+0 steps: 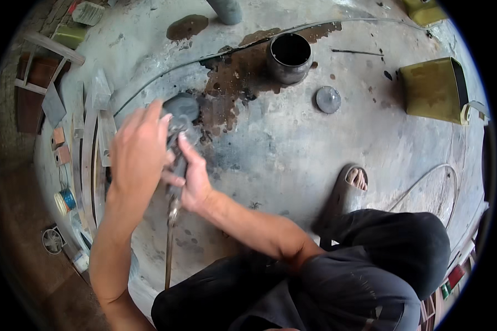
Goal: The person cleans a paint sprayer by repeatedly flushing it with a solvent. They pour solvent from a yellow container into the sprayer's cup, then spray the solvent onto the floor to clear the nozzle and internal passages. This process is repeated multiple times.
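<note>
Low over the left part of the floor, both my hands close around a grey metal air tool (178,157). My right hand (196,179) grips its body, with the thumb up along the side. At the head of the tool is my left hand (138,146), its fingers bent over it and smeared by motion. A thin hose (170,248) runs from a metal fitting at the tool's lower end toward my knee. Just beyond the fingers shows a dark grey round disc (182,105); whether it touches the tool I cannot tell.
A dark round pot (289,71) stands beside a brown wet patch (221,99), near a small grey disc (328,100). Right of these is a yellow-green container (433,91). A cable (204,57) crosses behind. Long metal strips (88,154) lie at left; my sandalled foot (353,185) rests at right.
</note>
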Demonstrator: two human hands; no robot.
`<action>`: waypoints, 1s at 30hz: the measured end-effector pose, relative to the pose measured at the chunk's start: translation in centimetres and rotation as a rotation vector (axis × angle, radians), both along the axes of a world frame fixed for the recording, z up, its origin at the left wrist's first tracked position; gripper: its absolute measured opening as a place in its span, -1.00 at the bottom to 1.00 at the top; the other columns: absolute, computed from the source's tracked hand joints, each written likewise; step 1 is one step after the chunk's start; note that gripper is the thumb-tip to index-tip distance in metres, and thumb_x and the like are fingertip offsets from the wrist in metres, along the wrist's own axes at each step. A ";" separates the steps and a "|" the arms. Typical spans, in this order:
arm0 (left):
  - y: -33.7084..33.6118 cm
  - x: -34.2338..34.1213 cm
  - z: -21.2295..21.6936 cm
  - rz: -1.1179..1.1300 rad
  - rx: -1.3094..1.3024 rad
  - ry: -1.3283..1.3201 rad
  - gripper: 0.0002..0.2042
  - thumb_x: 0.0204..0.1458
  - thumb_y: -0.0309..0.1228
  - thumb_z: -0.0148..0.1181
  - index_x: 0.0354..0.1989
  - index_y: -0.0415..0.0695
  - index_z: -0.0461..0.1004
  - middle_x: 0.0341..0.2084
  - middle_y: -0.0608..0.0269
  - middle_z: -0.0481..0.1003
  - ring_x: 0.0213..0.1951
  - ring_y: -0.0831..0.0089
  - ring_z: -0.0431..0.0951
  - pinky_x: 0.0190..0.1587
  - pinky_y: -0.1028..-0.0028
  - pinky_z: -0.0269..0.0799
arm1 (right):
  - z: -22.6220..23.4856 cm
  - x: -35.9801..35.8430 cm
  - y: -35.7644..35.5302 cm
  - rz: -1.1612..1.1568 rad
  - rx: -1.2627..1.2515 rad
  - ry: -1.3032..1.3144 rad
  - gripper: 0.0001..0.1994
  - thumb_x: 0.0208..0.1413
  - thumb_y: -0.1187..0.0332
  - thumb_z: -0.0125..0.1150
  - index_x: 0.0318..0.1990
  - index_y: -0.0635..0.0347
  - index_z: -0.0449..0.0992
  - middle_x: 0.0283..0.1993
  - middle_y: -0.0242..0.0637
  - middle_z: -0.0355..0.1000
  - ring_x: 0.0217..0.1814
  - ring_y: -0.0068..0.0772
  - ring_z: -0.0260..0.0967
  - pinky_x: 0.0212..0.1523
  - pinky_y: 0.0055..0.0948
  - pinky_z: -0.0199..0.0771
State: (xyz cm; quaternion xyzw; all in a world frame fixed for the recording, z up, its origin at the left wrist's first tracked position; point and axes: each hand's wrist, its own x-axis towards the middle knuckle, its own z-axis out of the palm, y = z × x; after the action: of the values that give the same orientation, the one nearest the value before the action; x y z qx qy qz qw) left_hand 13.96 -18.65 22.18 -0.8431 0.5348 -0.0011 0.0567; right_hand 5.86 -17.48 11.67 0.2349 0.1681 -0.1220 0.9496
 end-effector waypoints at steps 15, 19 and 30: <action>4.4 -4.5 4.9 0.200 -0.399 0.205 -0.72 0.12 -0.57 0.32 0.02 -0.30 0.59 -0.39 0.10 0.58 -0.44 0.36 0.55 -0.39 0.43 0.45 | -5.2 -1.0 1.1 -0.016 0.024 0.095 -0.59 0.41 -0.01 0.04 0.15 0.11 0.38 0.05 -0.29 0.54 -0.04 -0.52 0.53 -0.63 -0.70 0.22; 7.2 -2.5 2.1 0.486 -0.347 0.538 -0.79 0.17 -0.43 0.33 -0.14 -0.33 0.60 -0.38 0.05 0.60 -0.43 0.33 0.59 -0.34 0.40 0.48 | -2.7 -1.6 3.1 0.180 -0.626 0.219 -0.67 0.42 0.10 0.06 0.00 0.22 0.42 -0.21 -0.32 0.50 -0.43 -0.52 0.45 -0.67 -0.54 0.25; 12.5 -6.0 -5.0 0.347 -0.196 0.504 -0.27 0.00 -0.26 0.47 0.29 -0.33 0.27 0.11 -0.17 0.25 0.18 -0.08 0.32 0.21 0.13 0.31 | -8.0 -6.4 10.3 -0.091 -1.723 0.329 -0.28 0.12 0.48 0.27 0.44 0.40 0.13 0.28 0.19 0.29 0.26 0.26 0.30 0.25 -0.10 0.31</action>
State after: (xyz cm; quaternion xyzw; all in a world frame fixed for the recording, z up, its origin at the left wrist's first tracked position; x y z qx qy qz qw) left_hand 7.92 -6.14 17.16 -0.8968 0.3777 0.1659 -0.1600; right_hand -0.49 -7.13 3.65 -0.5778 0.1429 -0.2766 0.7545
